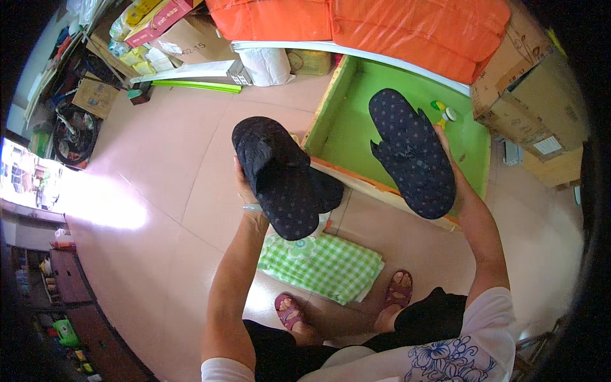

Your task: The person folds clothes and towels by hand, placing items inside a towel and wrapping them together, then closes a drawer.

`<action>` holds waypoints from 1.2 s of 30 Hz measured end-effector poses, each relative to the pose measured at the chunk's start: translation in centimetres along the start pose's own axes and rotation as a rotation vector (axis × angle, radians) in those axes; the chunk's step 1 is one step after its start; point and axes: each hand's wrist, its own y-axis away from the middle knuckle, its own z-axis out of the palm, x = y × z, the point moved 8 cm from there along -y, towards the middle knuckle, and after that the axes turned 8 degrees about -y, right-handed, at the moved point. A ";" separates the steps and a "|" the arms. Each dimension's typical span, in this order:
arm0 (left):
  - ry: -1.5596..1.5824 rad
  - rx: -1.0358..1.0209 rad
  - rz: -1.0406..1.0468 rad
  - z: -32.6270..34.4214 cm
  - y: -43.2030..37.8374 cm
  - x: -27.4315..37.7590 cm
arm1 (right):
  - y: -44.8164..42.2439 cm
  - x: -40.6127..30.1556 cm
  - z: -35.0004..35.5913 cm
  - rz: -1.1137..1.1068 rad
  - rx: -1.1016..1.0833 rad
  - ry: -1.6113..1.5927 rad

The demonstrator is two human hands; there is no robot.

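My left hand (pixel 243 184) grips a dark slipper-shaped fabric piece (pixel 281 176) from its left side. That piece is folded and has pale dots. In my right hand (pixel 441 141) is a matching dark dotted fabric slipper (pixel 410 162), held flat by its right edge, with small flaps sticking out at both sides. Most of the fingers of both hands are hidden behind the pieces. The right piece is above a shallow green-lined wooden box (pixel 353 124). Below the left one, on the floor, lies a folded green-and-white checked cloth (pixel 343 267).
Orange plastic-wrapped bundles (pixel 405 28) lie at the far side of the box. A small yellow-and-green object (pixel 438 106) sits inside it. Cardboard boxes (pixel 539 105) stand at right. Another carton (pixel 191 43) and a white roll (pixel 266 66) are at the back left. Dark cabinets (pixel 71 277) line the left.
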 end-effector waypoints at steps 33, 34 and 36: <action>-0.286 0.100 -0.390 -2.1 3.9 -7.9 | -0.1 1.0 -4.6 0.006 0.119 -0.158; -0.284 0.077 -0.404 -1.9 4.1 -8.4 | 0.7 0.2 -4.2 -0.010 0.232 -0.199; -0.281 0.028 -0.432 -1.2 4.3 -9.1 | 1.1 -0.6 -4.1 0.062 0.217 -0.123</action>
